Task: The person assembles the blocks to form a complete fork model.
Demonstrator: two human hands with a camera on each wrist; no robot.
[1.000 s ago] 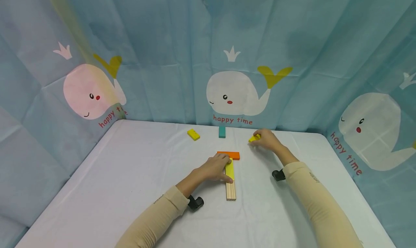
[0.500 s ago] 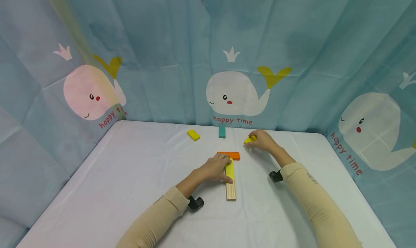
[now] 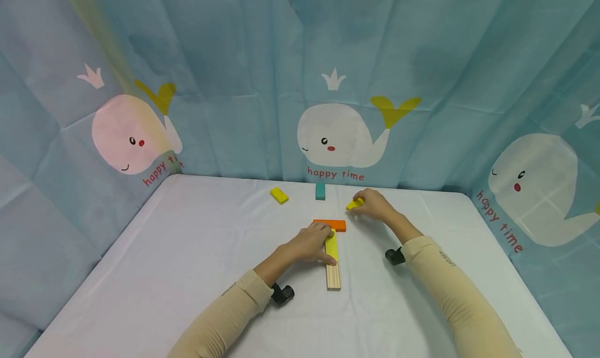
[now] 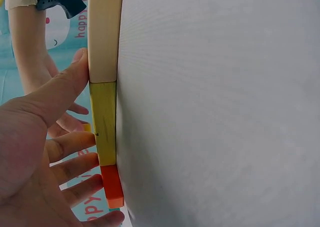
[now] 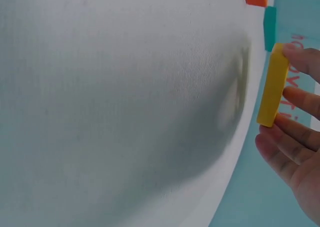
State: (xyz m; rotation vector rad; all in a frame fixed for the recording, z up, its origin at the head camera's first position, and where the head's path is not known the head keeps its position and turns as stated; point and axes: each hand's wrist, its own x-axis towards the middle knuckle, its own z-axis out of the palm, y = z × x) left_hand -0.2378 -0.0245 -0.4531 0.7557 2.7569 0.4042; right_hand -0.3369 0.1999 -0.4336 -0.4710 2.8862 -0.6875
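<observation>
Three wooden blocks lie flat on the white table in a T shape: a plain wood block (image 3: 333,277) nearest, a yellow block (image 3: 331,246) end to end with it, and an orange block (image 3: 338,225) crosswise at the far end. My left hand (image 3: 310,242) rests on this row, fingers spread and fairly straight; in the left wrist view its thumb (image 4: 75,77) is by the plain block. At the back right, my right hand (image 3: 376,206) pinches another yellow block (image 5: 273,87) between thumb and fingertips, above the tabletop, where its shadow falls.
Another yellow block (image 3: 279,195) lies at an angle at the back left. A teal block (image 3: 320,191) sits near the table's back edge, beyond the orange one. Blue curtains (image 3: 244,139) with whale prints hang behind and at both sides of the table (image 3: 187,254).
My right hand has carried its yellow block left and slightly nearer, toward the orange block. The left hand and the blocks under it have stayed in place.
</observation>
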